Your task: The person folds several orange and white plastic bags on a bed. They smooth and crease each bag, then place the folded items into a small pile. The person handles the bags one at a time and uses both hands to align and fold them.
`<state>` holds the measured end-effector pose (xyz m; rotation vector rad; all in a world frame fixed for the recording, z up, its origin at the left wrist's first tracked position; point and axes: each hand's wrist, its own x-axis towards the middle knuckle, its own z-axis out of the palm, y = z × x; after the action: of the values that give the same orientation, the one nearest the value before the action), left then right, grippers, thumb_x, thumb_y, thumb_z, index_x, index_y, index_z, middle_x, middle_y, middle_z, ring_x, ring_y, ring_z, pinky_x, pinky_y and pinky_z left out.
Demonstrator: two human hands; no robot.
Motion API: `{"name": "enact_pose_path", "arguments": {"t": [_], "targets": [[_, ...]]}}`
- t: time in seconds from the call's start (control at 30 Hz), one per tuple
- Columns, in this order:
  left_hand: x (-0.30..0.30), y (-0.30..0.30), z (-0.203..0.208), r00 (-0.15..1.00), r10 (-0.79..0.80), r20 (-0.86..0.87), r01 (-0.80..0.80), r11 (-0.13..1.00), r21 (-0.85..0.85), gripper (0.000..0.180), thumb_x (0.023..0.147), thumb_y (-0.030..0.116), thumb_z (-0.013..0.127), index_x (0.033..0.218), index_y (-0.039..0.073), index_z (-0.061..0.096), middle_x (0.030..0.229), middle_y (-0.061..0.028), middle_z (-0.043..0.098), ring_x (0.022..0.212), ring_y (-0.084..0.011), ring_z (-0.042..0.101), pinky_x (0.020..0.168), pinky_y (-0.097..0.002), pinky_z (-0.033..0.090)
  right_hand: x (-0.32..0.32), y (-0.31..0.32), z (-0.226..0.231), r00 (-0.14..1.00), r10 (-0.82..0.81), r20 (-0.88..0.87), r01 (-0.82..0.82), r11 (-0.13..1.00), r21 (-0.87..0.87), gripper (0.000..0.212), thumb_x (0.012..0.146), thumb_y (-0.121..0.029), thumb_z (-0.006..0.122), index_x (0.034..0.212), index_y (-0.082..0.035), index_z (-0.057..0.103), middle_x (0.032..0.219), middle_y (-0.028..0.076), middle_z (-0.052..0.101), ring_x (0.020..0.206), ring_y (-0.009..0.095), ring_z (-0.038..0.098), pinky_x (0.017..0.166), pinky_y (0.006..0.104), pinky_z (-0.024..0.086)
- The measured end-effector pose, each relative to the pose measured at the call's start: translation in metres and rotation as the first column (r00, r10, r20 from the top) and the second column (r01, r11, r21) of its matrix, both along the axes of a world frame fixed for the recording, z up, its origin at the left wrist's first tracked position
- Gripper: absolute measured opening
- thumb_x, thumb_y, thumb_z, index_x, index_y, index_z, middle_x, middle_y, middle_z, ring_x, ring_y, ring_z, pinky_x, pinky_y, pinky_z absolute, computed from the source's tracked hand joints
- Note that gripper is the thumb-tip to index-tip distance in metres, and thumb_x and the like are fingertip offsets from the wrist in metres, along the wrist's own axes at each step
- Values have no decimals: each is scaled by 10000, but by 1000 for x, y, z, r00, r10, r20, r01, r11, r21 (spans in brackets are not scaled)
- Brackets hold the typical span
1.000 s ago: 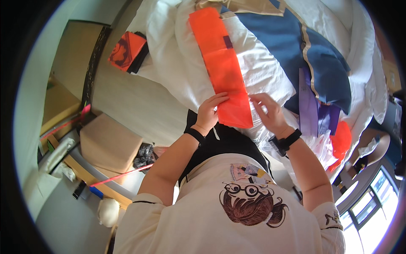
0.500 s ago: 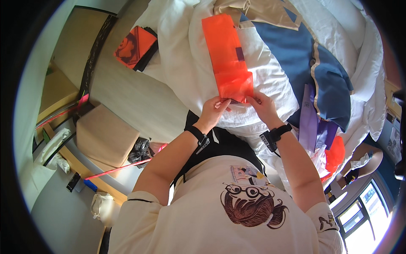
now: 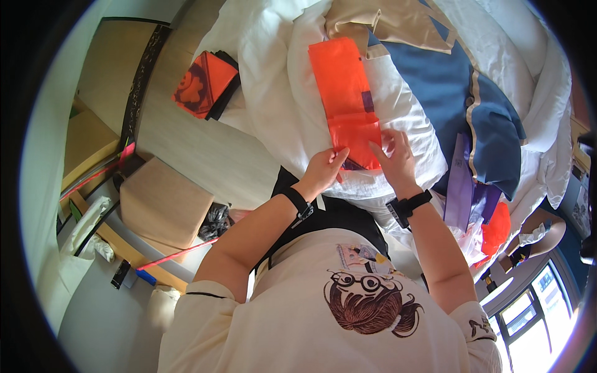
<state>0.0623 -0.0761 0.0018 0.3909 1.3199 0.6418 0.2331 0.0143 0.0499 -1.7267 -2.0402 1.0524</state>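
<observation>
A thin orange cloth [image 3: 341, 81], folded into a long strip with a small purple patch, lies on the white quilt [image 3: 280, 93]. Its near end is folded back in a doubled layer. At the near left corner of that fold, my left hand [image 3: 322, 170] pinches the edge, thumb on top and fingers partly hidden beneath. Along the right edge, my right hand [image 3: 397, 163] is open, its thumb and bent fingers apart beside the cloth. Black bands with small devices circle both wrists.
Left on the quilt lies a folded orange-and-black cloth [image 3: 205, 85]. Blue-and-tan fabric [image 3: 429, 87] and a purple strip [image 3: 459, 183] spread to the right. Beyond the bed's left side are a beige padded stool [image 3: 165, 202], a black plastic bag [image 3: 215, 222] and a red pole [image 3: 177, 253].
Both hands were at the near edge of the cloth. My right hand has loosened and shifted along its right side, while the left stays at the corner. The whole view has shifted slightly.
</observation>
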Motion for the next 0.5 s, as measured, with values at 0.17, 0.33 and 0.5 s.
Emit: {"name": "enact_pose_path", "arguments": {"t": [0.17,0.33,0.5], "targets": [[-8,13,7,812,-94,-576,228,960,164,424,912,342,646,1025,-64,594,908,-116,647,771,-204,623,700,-312,489,-19,25,-11,994,-67,-83,52,984,-168,367,810,-165,753,1112,-4,620,936,67,648,786,132,596,698,258,486],[-17,44,6,929,256,-268,-218,962,162,391,902,273,680,1075,-60,571,970,-98,642,876,-139,599,791,-273,482,-25,44,-18,974,-177,-143,94,885,-456,341,867,-168,705,1140,11,606,914,59,687,825,103,622,758,244,496],[-43,63,10,961,267,67,-269,963,18,423,919,223,660,1191,-61,506,1040,-95,645,936,-126,614,822,-254,492,-27,51,-22,903,-282,-324,0,755,-656,318,888,-117,662,1170,6,579,968,65,671,896,115,627,797,237,494]]}}
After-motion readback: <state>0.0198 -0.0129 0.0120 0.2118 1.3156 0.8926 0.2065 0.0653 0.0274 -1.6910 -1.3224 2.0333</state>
